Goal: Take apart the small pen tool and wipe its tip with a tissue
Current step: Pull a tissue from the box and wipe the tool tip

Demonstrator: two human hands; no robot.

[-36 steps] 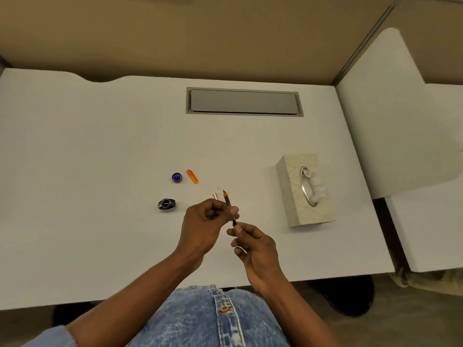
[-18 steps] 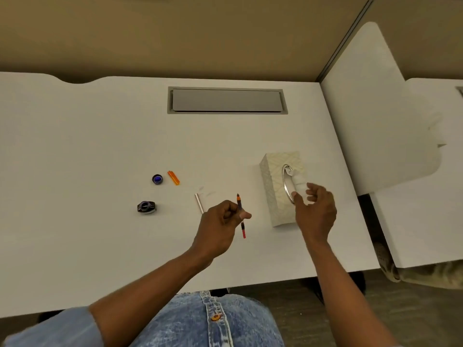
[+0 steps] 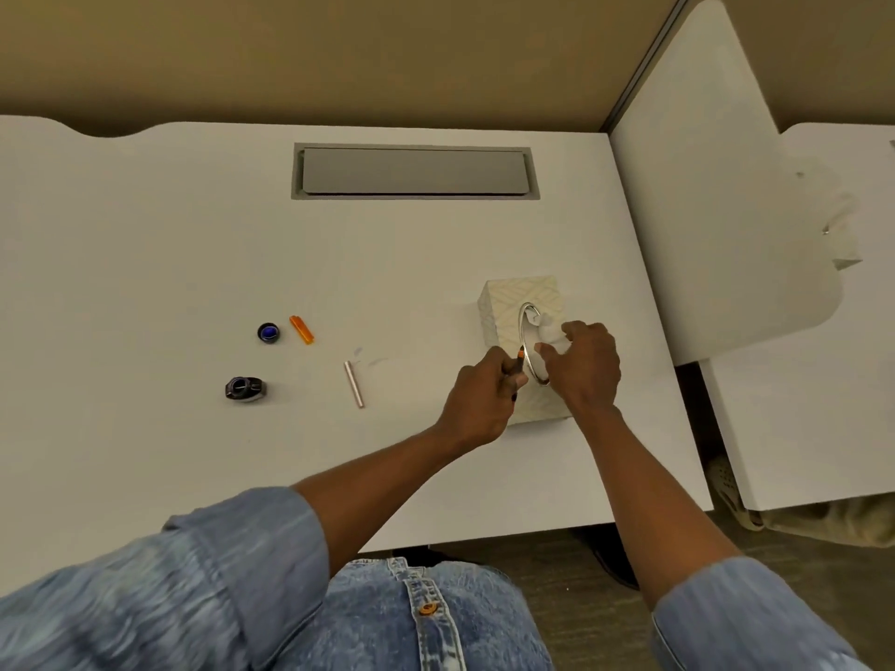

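- Moved right, the left hand (image 3: 484,399) now grips the pen insert (image 3: 520,355) just beside the tissue box (image 3: 499,307).
- Right hand (image 3: 583,365) fingertips pinch the tissue (image 3: 549,329) poking from the box top.

Both forearms extended forward across the near edge of the desk (image 3: 145,244), converging toward its right side. Left hand (image 3: 484,399): fingers curled, gripping pen tool (image 3: 520,356). Right hand (image 3: 588,368): just beside the left, knuckles up, thumb and fingers pinching tissue (image 3: 549,331).
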